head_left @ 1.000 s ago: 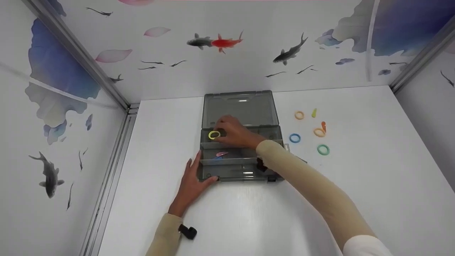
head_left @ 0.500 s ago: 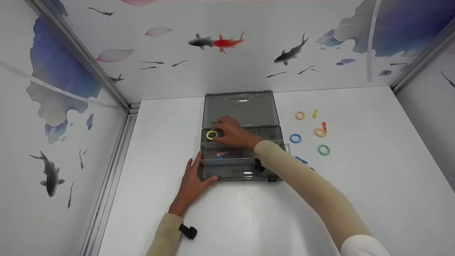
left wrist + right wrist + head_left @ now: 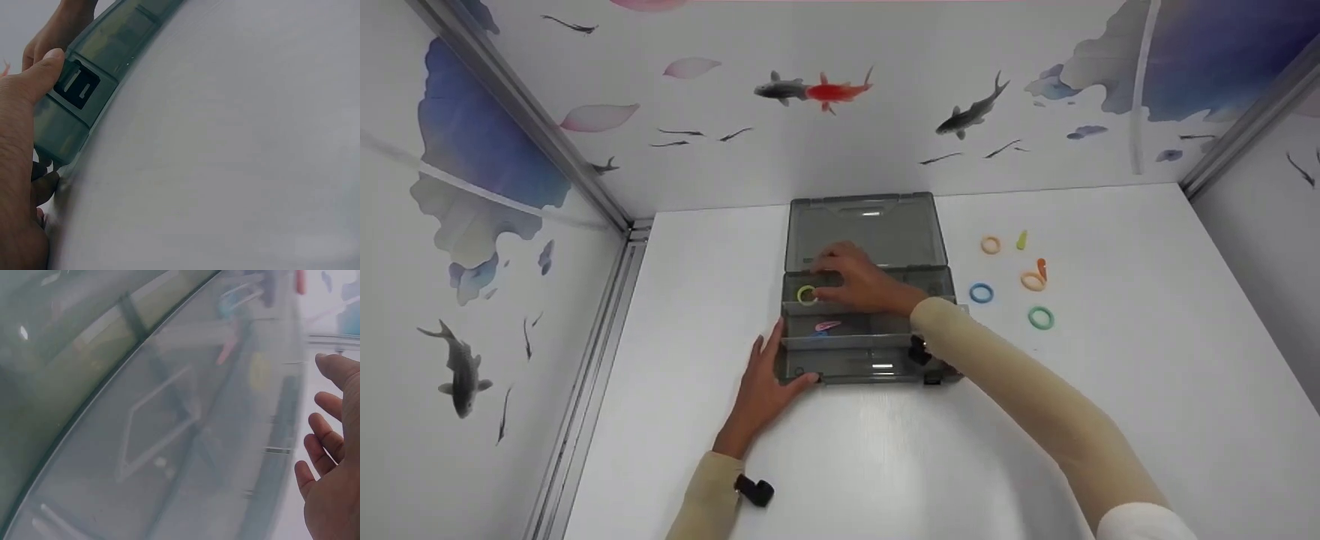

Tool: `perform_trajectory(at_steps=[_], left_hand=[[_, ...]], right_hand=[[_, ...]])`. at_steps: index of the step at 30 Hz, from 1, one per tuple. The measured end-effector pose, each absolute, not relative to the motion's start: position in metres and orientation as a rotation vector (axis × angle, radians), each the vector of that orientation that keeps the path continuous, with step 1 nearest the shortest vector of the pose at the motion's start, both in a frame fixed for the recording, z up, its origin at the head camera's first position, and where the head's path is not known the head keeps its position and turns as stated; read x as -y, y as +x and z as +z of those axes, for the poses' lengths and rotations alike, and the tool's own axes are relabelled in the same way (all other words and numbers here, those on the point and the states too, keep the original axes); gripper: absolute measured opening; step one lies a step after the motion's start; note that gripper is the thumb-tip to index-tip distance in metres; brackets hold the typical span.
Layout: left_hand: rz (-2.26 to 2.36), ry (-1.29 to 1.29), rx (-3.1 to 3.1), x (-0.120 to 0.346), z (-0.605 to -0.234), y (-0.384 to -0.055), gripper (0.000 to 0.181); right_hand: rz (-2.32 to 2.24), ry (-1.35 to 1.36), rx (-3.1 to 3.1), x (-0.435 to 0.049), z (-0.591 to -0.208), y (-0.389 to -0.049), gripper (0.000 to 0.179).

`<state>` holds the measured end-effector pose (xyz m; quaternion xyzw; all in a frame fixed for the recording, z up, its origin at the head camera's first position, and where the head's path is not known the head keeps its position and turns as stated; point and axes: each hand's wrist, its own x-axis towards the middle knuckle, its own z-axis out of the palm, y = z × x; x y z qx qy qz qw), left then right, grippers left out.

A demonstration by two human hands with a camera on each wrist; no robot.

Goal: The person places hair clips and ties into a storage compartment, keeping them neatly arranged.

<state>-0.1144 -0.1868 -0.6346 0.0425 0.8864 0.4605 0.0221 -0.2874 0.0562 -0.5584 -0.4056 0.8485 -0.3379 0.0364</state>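
A smoky see-through storage box [image 3: 840, 366] lies with its lid [image 3: 862, 229] flipped back. My left hand [image 3: 761, 394] holds its front left corner, fingers along the side and thumb on the front edge; the left wrist view shows that thumb [image 3: 45, 73] by the black latch. Over the back compartment hovers my right hand [image 3: 859, 281], thumb and fingers apart; the right wrist view shows the fingers [image 3: 327, 433] spread. A yellow hair tie [image 3: 799, 295] sits in that compartment, right at the thumb tip. In the middle compartment lie a pink hair clip [image 3: 827, 325] and a blue hair clip [image 3: 817, 334].
Right of the box lie a blue hair tie [image 3: 981, 301], a green one, two orange ones, a yellow-green clip [image 3: 1021, 241] and an orange clip [image 3: 1042, 268]. Two thin dividers cross the box. Printed walls [image 3: 870, 150] enclose the white table [image 3: 885, 450].
The yellow hair tie, earlier pinched by my right hand, has gone lower into the back compartment, and the fingers have come apart from it. My left hand has stayed on the box corner.
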Motion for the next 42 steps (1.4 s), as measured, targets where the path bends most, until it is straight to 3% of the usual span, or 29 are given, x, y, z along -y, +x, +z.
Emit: perform_trajectory(at_steps=[7,17,42], left_hand=[[1.429,0.128,-2.74,0.187,-0.633,-0.114,0.112],[1.425,0.112,-2.749,0.187,-0.639,-0.112,0.112],[1.44,0.136,-2.735,0.187,-0.637,-0.112,0.112]], right_hand=[[-1.074,-1.287,-2.595,-0.078,-0.54,-0.279,0.037],[-1.106,-1.326,-2.622,-0.123,-0.55,-0.269,0.034],[-1.408,-0.85,-2.769,-0.24,-0.566,-0.265,0.033]])
